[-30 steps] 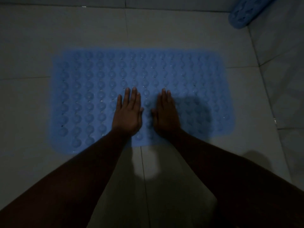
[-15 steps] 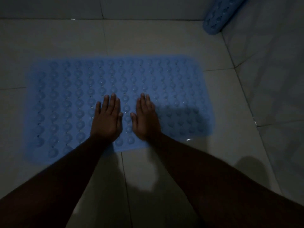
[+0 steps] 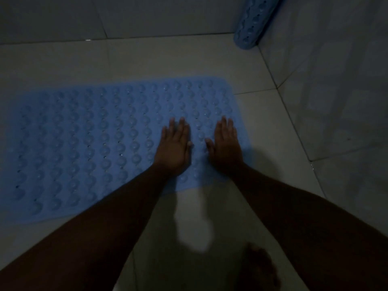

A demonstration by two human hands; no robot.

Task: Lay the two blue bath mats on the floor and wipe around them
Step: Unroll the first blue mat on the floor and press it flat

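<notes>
Blue bath mat (image 3: 94,143) lay spread flat on a pale tiled floor (image 3: 168,59) in a dim room, its upper face covered with rows of rounded bumps and small holes. Both hands rested on it, palms down, near its right end. The left hand (image 3: 173,150) lay open with its fingers straight and close together, pointing away from the person, gripping nothing. The right hand (image 3: 226,148) lay just beside it in the same way, flat and relaxed, with a narrow strip of mat showing between the two thumbs. The mat's right edge ran just beyond the outer side of the right hand, and its near edge passed under both wrists. Most of the mat stretched away to the left of the left hand and reached the left side of the view. Two bare forearms came in from the bottom corners, the left forearm (image 3: 100,223) crossing the mat's near edge. Between them, nearer the person than the hands, a lighter patch (image 3: 193,225) showed on the floor. Far ahead of the right hand and off to its right, a second blue bath mat (image 3: 252,24), rolled into a tube, stood tilted with its lower end on the floor in the corner, against the tiled wall (image 3: 336,91), well apart from the flat mat. A dark shape (image 3: 260,267) lay on the floor under the right forearm, too dim to make out.
</notes>
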